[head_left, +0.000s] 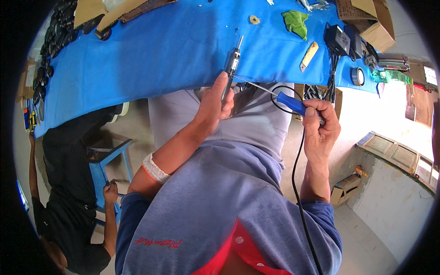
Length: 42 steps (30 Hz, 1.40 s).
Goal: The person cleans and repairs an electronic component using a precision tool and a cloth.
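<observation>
My left hand (215,103) grips a slim dark-and-silver tool (231,68) with a narrow metal tip pointing away from me, held near the table edge. My right hand (321,121) is closed round the blue handle of a screwdriver (291,103). Its long shaft reaches left to the side of the slim tool, where its end appears to touch the housing. A black cable (299,160) loops around near the screwdriver and runs down past my right side; where it joins is unclear.
The blue-covered table (137,55) carries cardboard boxes (366,23), a green cloth (294,23), black adapters (338,40), a tape roll (357,76), a green bottle (392,78) and piled black items (48,46). Another person (73,192) is at my left beside a blue stool (123,160).
</observation>
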Available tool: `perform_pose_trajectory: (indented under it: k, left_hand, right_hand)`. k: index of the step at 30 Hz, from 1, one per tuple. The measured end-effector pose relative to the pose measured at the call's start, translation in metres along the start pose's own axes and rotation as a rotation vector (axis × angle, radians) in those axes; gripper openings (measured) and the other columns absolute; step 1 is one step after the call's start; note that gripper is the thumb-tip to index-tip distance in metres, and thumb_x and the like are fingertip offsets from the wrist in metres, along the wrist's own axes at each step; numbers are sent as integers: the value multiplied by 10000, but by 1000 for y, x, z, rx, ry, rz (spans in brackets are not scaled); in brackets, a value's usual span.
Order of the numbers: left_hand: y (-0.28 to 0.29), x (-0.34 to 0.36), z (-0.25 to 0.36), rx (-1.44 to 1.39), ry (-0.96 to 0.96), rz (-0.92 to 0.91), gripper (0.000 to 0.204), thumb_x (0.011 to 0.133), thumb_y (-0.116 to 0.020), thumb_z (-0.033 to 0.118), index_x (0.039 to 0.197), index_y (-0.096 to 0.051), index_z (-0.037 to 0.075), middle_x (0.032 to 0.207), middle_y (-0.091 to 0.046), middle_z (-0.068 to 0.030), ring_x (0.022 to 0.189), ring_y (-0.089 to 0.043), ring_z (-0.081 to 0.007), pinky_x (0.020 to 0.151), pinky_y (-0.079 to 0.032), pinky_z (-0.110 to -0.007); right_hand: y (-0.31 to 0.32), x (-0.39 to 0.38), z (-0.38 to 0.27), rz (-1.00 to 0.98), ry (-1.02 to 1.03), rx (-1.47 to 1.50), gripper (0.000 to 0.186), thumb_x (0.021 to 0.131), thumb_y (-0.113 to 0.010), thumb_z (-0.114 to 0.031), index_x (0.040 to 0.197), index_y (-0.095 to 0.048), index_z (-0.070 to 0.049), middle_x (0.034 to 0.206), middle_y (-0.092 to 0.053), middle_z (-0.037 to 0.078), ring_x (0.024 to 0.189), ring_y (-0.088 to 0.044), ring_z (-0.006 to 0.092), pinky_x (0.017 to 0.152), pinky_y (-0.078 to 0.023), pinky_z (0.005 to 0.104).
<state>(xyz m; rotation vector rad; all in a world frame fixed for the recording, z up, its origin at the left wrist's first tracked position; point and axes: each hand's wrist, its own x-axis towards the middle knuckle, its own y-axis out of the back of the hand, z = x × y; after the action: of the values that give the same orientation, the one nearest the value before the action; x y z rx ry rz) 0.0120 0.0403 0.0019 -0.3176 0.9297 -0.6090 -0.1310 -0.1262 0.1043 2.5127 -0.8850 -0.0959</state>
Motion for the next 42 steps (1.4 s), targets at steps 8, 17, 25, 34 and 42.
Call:
perform_pose_trajectory:
  k: [8, 17, 25, 34, 42]
  left_hand:
    - [-5, 0, -1, 35, -47, 63, 536, 912, -392, 598, 650, -417, 131, 500, -367, 16, 386, -277, -74, 375, -224, -218]
    - [-4, 0, -2, 86, -65, 81, 549, 909, -406, 597, 628, -426, 126, 492, -378, 14, 381, -288, -70, 374, -222, -217]
    - [-3, 2, -2, 72, -57, 74, 552, 908, -408, 597, 627, -427, 123, 486, -374, 16, 381, -283, -68, 372, -218, -218]
    - [1, 5, -6, 88, -73, 62, 538, 908, -425, 584, 626, -428, 126, 494, -374, 15, 387, -283, -69, 373, -216, -218]
    - [1, 5, -7, 108, -92, 65, 547, 901, -422, 598, 622, -427, 128, 495, -372, 17, 389, -280, -70, 372, -213, -221]
  right_hand:
    - [4, -3, 6, 58, -6, 53, 120, 908, -561, -102, 945, -606, 3, 866, -605, 28, 782, -511, 70, 681, -414, 195]
    - [1, -6, 10, 43, 10, 52, 129, 917, -563, -123, 941, -600, -2, 850, -596, 19, 740, -490, 56, 632, -395, 185]
    - [0, -6, 9, 49, 27, 51, 128, 917, -568, -123, 944, -602, -3, 850, -596, 22, 737, -493, 56, 632, -400, 183]
    - [-1, -6, 10, 49, 25, 57, 131, 920, -565, -131, 941, -603, -8, 840, -595, 15, 716, -483, 48, 612, -389, 179]
    - [-2, -7, 12, 72, 19, 66, 118, 918, -558, -121, 935, -602, -14, 807, -586, -1, 670, -453, 35, 590, -368, 174]
